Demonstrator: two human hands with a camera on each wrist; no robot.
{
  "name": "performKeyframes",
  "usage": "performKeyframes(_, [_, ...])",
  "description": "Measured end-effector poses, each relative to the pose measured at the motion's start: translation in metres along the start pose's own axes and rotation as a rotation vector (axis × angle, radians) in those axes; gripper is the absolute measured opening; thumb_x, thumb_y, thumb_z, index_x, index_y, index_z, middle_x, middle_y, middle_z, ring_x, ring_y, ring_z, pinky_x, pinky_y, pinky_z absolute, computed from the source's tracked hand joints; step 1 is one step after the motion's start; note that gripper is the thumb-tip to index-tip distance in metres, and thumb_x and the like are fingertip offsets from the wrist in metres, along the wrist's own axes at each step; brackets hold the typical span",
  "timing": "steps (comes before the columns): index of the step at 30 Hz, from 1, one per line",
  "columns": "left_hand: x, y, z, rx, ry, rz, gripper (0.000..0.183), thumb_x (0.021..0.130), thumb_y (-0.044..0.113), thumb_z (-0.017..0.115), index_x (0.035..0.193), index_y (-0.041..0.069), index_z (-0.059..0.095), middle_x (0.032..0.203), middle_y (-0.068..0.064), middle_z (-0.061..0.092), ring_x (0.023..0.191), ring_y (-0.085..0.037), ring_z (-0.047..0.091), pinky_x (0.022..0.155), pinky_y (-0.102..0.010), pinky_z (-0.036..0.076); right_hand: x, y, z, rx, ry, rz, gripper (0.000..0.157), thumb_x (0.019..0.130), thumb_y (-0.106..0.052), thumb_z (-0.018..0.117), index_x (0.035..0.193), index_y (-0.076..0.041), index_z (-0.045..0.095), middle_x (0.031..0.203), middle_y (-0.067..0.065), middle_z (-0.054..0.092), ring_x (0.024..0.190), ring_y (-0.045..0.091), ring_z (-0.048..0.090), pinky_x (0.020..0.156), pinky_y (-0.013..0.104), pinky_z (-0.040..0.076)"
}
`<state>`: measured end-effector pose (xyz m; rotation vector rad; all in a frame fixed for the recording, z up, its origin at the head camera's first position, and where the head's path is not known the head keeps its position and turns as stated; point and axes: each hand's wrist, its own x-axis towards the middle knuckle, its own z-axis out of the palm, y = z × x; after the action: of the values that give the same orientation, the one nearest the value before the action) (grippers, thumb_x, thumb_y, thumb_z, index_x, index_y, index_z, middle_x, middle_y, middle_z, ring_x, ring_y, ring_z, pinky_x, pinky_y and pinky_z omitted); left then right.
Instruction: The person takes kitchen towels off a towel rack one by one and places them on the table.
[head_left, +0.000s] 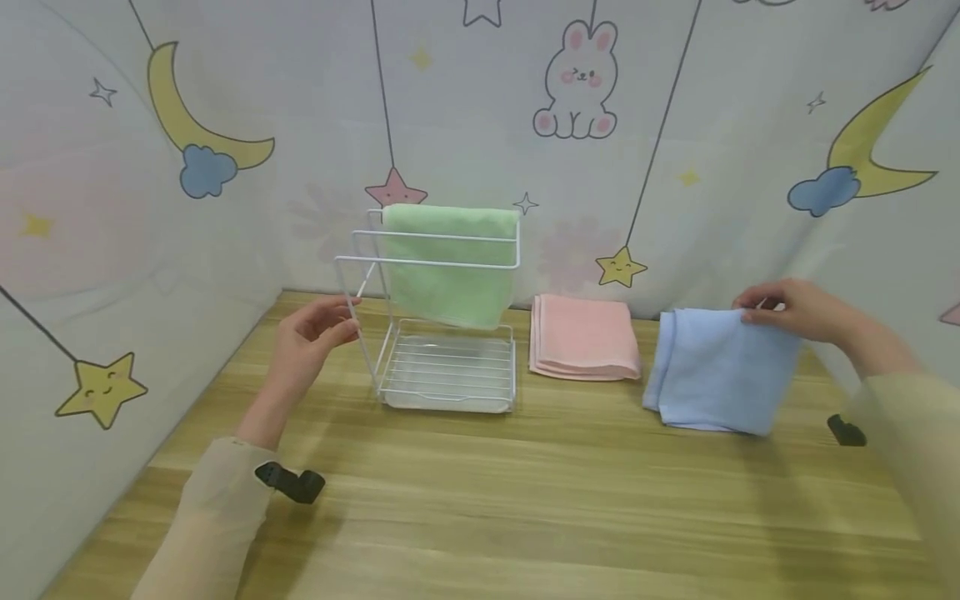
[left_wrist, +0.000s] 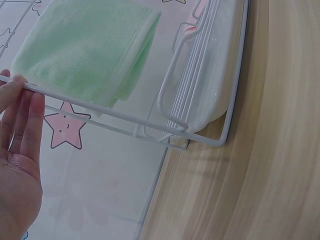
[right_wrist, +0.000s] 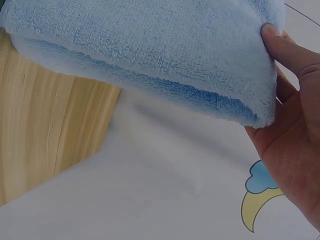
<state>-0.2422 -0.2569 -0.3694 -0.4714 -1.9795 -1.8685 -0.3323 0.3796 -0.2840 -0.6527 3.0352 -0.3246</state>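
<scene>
My left hand (head_left: 306,337) pinches the left side wire of a white wire towel rack (head_left: 427,263), its thumb and fingers (left_wrist: 35,120) round the bar. Over the rack's rear bar hangs a green towel (head_left: 450,287). At the right, my right hand (head_left: 802,310) grips a folded blue towel (head_left: 723,367) by its upper right edge, thumb on the near face. The towel hangs tilted, its folded layers showing in the right wrist view. Between rack and blue towel, a folded pink towel (head_left: 585,337) lies on the table.
The rack's base holds a wire shelf over a clear tray (head_left: 450,404). A wooden table (head_left: 525,500) spreads in front. Behind and at both sides hangs a pale cloth (head_left: 480,108) printed with moons, stars and a rabbit. Dark wrist cameras (head_left: 291,482) sit at the sleeves.
</scene>
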Motion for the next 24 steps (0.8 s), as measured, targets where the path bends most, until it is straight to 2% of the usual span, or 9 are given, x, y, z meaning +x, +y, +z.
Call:
performKeyframes(4, [0.0, 0.001, 0.0, -0.001, 0.008, 0.001, 0.024, 0.092, 0.0, 0.066, 0.116, -0.001, 0.067, 0.091, 0.008, 0.071, 0.082, -0.004, 0.068, 0.081, -0.021, 0.063, 0.015, 0.004, 0.005, -0.019, -0.011, 0.037, 0.022, 0.093, -0.019, 0.069, 0.111, -0.006, 0.071, 0.107, 0.013, 0.072, 0.089, 0.016, 0.06, 0.072, 0.028, 0.051])
performKeyframes(7, [0.001, 0.001, 0.0, -0.002, 0.01, 0.006, 0.027, 0.092, 0.0, 0.066, 0.118, -0.006, 0.064, 0.091, 0.007, 0.071, 0.083, -0.005, 0.068, 0.081, -0.021, 0.063, 0.025, 0.007, 0.01, -0.029, -0.001, 0.028, 0.019, 0.093, -0.013, 0.067, 0.109, -0.003, 0.071, 0.105, 0.016, 0.071, 0.089, 0.022, 0.06, 0.073, 0.033, 0.051])
performKeyframes(11, [0.002, 0.001, -0.001, 0.011, 0.012, 0.001, 0.025, 0.092, -0.001, 0.066, 0.117, -0.003, 0.065, 0.09, 0.007, 0.071, 0.082, -0.004, 0.068, 0.08, -0.02, 0.063, 0.038, 0.012, 0.019, -0.063, 0.027, -0.008, 0.016, 0.092, -0.005, 0.065, 0.105, 0.0, 0.071, 0.101, 0.02, 0.072, 0.087, 0.029, 0.061, 0.073, 0.041, 0.053])
performKeyframes(14, [0.002, 0.001, 0.0, 0.021, 0.009, -0.002, 0.025, 0.092, -0.001, 0.066, 0.117, -0.004, 0.065, 0.091, 0.008, 0.071, 0.082, -0.004, 0.068, 0.08, -0.02, 0.063, 0.046, 0.012, 0.026, -0.111, 0.044, -0.018, 0.014, 0.091, -0.003, 0.065, 0.102, -0.001, 0.072, 0.101, 0.021, 0.072, 0.09, 0.034, 0.063, 0.078, 0.05, 0.054])
performKeyframes(17, [0.002, 0.001, 0.0, 0.021, 0.006, -0.001, 0.027, 0.092, -0.002, 0.066, 0.118, -0.008, 0.063, 0.091, 0.009, 0.071, 0.082, -0.004, 0.068, 0.079, -0.02, 0.063, 0.052, 0.01, 0.033, -0.142, 0.034, 0.01, 0.015, 0.09, -0.001, 0.065, 0.103, -0.001, 0.072, 0.104, 0.022, 0.071, 0.096, 0.037, 0.061, 0.084, 0.057, 0.052])
performKeyframes(20, [0.001, 0.0, 0.0, 0.03, 0.007, -0.003, 0.025, 0.092, -0.001, 0.066, 0.117, -0.003, 0.066, 0.09, 0.008, 0.071, 0.081, -0.004, 0.068, 0.079, -0.02, 0.063, 0.056, 0.007, 0.039, -0.159, 0.018, 0.058, 0.018, 0.09, 0.0, 0.064, 0.107, 0.001, 0.071, 0.108, 0.024, 0.069, 0.102, 0.04, 0.059, 0.089, 0.06, 0.051])
performKeyframes(24, [0.001, 0.002, 0.0, 0.036, 0.008, -0.015, 0.027, 0.092, 0.0, 0.066, 0.118, -0.004, 0.065, 0.088, 0.007, 0.07, 0.081, -0.004, 0.068, 0.079, -0.02, 0.063, 0.057, 0.008, 0.048, -0.175, 0.031, 0.088, 0.019, 0.092, 0.0, 0.063, 0.109, 0.003, 0.07, 0.109, 0.027, 0.067, 0.105, 0.043, 0.058, 0.091, 0.063, 0.05])
